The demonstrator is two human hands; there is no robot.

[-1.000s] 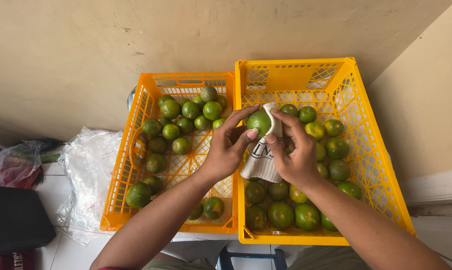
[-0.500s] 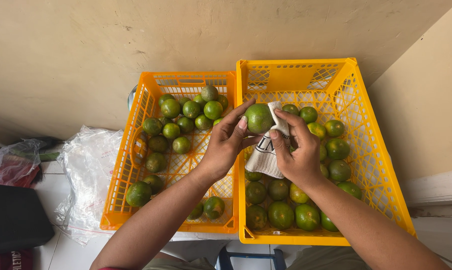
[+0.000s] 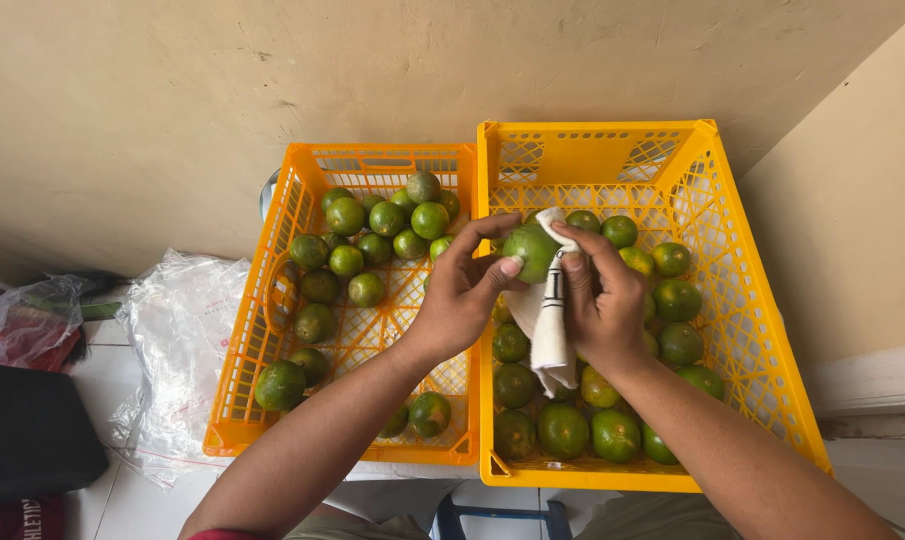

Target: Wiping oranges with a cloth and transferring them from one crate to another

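The left hand [image 3: 465,292] grips a green citrus fruit [image 3: 531,250] between thumb and fingers, held above the seam where the two crates meet. The right hand [image 3: 603,300] presses a white cloth [image 3: 550,325] against the fruit, fingers closed over it, the cloth hanging down. Below lies the yellow crate [image 3: 753,330] of green fruit; beside it the orange crate [image 3: 273,330], more sparsely filled. Behind both stands a beige wall [image 3: 273,90].
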